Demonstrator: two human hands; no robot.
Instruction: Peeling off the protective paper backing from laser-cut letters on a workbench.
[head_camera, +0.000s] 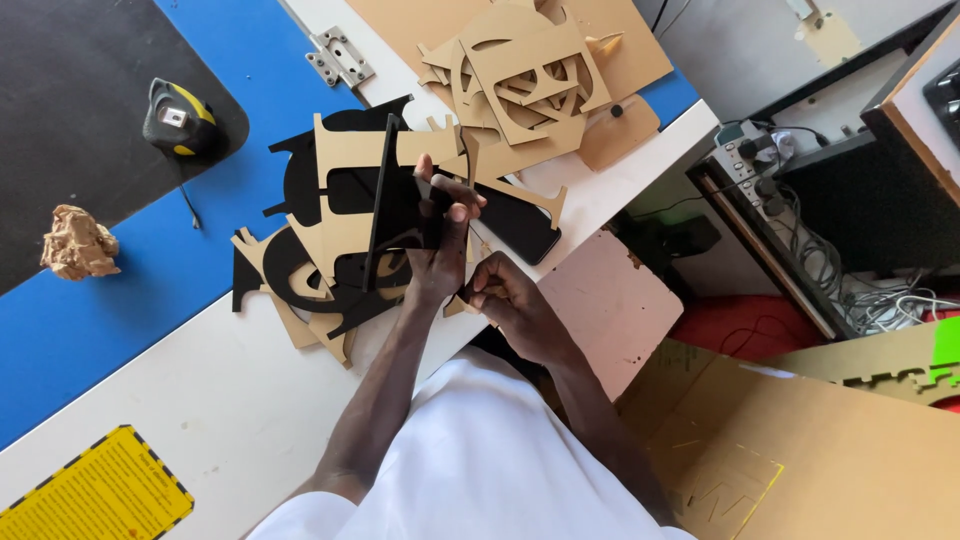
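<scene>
L hand grips a thin black panel stood on edge, thumb + fingers pinched over its top/right side, panel upright above the pile at the table's near edge. R hand sits just below/right of it, fingers curled in a pinch on sth small and dark at the panel's lower corner; can't tell what exactly. Risks, as a judgement: panel is thin and held by one side only, so a twist or slip of the L grip could tip it flat onto the pile or off the table edge, which is right beside both hands; R-hand pull at the corner could snap or chip a thin part. Under the hands: loose stack of tan + black cutout shapes, overlapping, uneven, likely to slide if the panel drops or gets dragged. Dark flat slab lies just right of the L hand, touching the pile, near the edge too. Further back a 2nd heap of tan cutouts on a tan sheet, metal hinge beside. Far left, well apart: tape measure on a black mat, crumpled brown wad on the blue surface, yellow label at the near corner. Right of table: cables + gear, big tan board low right crowding the R elbow.
</scene>
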